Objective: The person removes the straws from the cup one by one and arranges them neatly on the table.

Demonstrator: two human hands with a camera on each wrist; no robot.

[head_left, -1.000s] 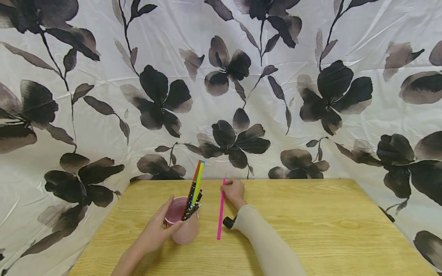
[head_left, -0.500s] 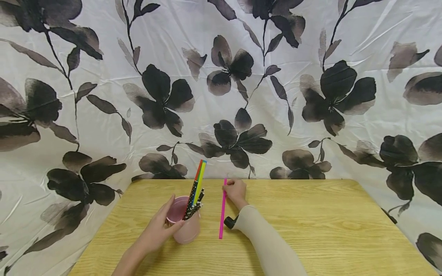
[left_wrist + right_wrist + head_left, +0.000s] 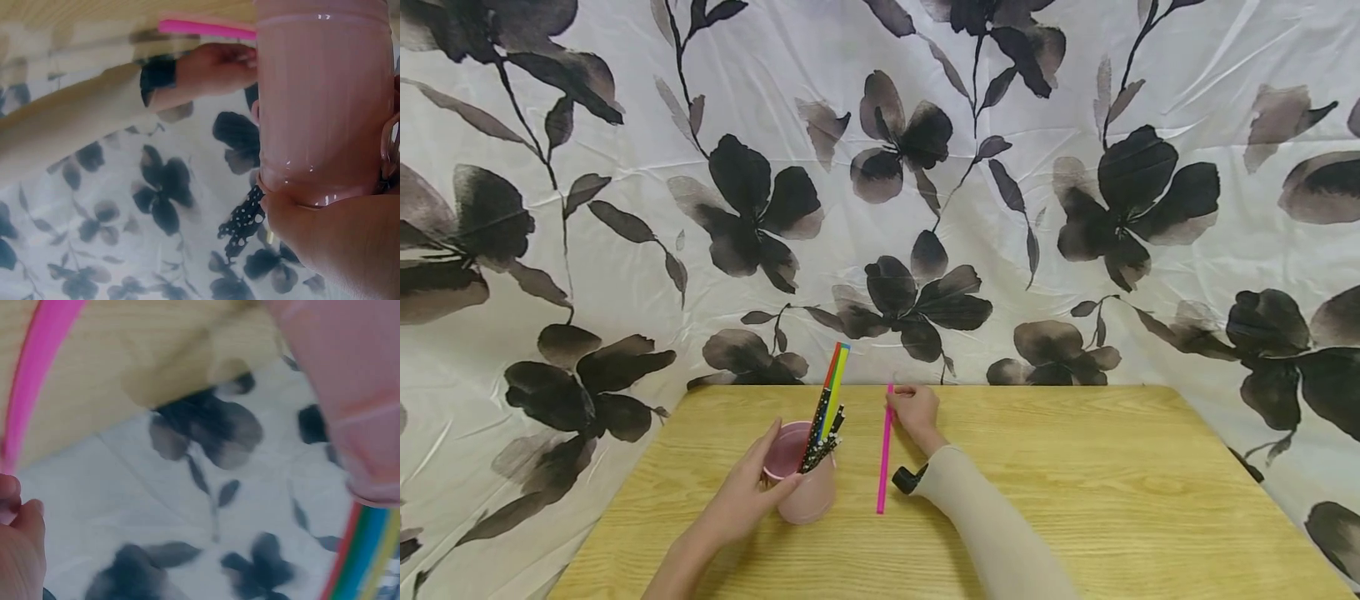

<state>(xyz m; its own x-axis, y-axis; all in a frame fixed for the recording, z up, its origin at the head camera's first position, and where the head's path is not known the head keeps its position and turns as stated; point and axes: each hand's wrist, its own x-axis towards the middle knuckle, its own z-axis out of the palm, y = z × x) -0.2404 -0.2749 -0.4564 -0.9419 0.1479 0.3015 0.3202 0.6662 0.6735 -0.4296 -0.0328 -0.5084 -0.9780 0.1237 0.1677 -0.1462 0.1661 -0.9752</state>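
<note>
My left hand [image 3: 748, 492] holds a translucent pink cup [image 3: 808, 500], thumb on the near side of the rim and fingers round the far left side. Several black sticks with white dots [image 3: 815, 435] lean out of it to the right, along with taller red, green, blue and yellow sticks [image 3: 835, 387]. Right of the cup, my right hand [image 3: 916, 410] pinches the far end of a long bright pink straw-like stick [image 3: 883, 467], which points back toward me. In the left wrist view the cup [image 3: 325, 100] hides the right hand's fingertips.
The wooden table [image 3: 1075, 483] carries the work, its far edge just beyond the right hand. A white cloth with dark flowers [image 3: 1000, 208] hangs behind it and along both sides. A black wrist camera [image 3: 906, 479] sits on the right wrist.
</note>
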